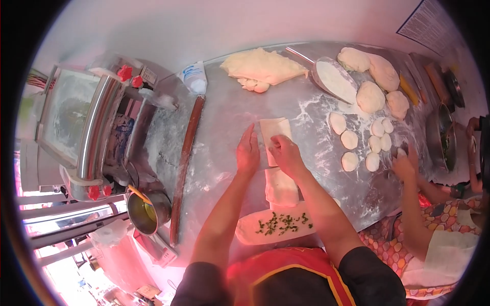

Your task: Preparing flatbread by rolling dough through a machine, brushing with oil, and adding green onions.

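Observation:
A folded rectangular piece of pale dough (276,127) lies flat on the floured metal worktop (226,114). Curled over its surface is my right hand (288,155); whether the fingertips pinch the dough or only rest on it is hidden. My left hand (248,151) is held on edge just left of this piece, palm towards it and holding nothing. Closer to my body comes a second folded dough piece (281,186). Its near end meets an oval flattened dough sheet (249,229) strewn with chopped green herbs (285,223), partly hidden by my right forearm.
A long wooden rolling pin (187,153) lies at left, beside a metal pot (147,214) and a dough-rolling machine (95,126). Behind are a large dough mass (268,69) and a flour scoop (333,78). Several small dough rounds (349,139) lie near another person's hands (405,162) at right.

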A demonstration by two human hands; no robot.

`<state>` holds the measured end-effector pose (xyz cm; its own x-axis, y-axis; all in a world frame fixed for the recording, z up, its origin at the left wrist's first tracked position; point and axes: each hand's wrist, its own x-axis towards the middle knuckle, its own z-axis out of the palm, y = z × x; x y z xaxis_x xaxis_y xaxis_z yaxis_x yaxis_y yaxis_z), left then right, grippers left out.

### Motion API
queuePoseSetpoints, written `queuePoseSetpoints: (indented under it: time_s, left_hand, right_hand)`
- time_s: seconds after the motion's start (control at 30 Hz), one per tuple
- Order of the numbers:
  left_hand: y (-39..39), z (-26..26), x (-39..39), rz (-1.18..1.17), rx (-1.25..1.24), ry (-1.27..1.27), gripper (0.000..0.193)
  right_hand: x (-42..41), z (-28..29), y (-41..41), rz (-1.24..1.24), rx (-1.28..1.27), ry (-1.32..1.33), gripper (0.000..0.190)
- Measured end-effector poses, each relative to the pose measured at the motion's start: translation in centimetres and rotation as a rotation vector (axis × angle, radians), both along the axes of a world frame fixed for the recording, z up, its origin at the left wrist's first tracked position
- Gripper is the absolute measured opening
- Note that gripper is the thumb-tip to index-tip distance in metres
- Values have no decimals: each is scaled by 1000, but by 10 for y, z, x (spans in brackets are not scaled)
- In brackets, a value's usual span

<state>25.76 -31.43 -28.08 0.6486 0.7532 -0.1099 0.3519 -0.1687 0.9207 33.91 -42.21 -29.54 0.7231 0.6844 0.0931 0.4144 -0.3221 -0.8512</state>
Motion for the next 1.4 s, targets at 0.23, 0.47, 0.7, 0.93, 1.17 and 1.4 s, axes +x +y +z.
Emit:
queuePoseSetpoints:
  time_s: [0.23, 0.47, 0.7, 0.93, 1.17, 1.4]
  left_hand:
    - [-7, -26, -22, -508, 834, 317, 52]
    - [-7, -31, -39, -603, 795, 468, 61]
    - [-11, 4, -56, -597, 476, 472, 56]
    - [-72, -3, -187, -369, 541, 318, 30]
    - [-99, -3, -255, -130, 227, 550, 27]
    - [-106, 11, -236, -321, -201, 312, 21]
  right_hand:
    - [7, 13, -3, 235, -122, -538, 52]
    - [-7, -4, -6, 357, -295, -593, 73]
    - [1, 21, -80, 35, -93, -210, 48]
    - [-64, -6, -284, -373, -334, 138, 32]
    - [-107, 20, -263, -427, -166, 22, 32]
    - [-160, 39, -211, -57, -69, -187, 31]
